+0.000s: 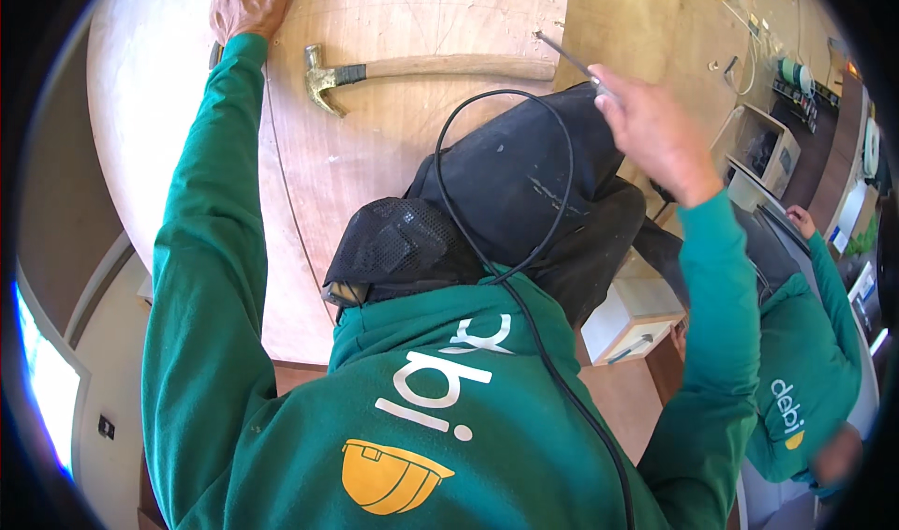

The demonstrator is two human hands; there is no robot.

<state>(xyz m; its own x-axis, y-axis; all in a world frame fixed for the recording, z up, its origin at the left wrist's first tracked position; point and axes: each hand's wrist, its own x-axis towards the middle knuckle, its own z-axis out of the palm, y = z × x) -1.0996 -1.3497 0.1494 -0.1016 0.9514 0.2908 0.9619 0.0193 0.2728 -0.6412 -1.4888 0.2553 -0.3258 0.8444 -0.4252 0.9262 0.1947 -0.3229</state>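
On the board (346, 155) the hammer (421, 67) lies crosswise between the left grip (248, 7) and the right grip (658, 129), its head toward the left and its handle end near the board's right edge. The left grip rests on the board, farther forward than the hammer. The tool (565, 53) runs forward and left from the right grip, its tip near that same edge. Behind the hammer's handle is the wearer's leg (510, 169), the cable (506, 91) looping over it. Right of the right grip is a bin (787, 160); behind that, another person (805, 361). A box (632, 315) sits between that person and the leg.
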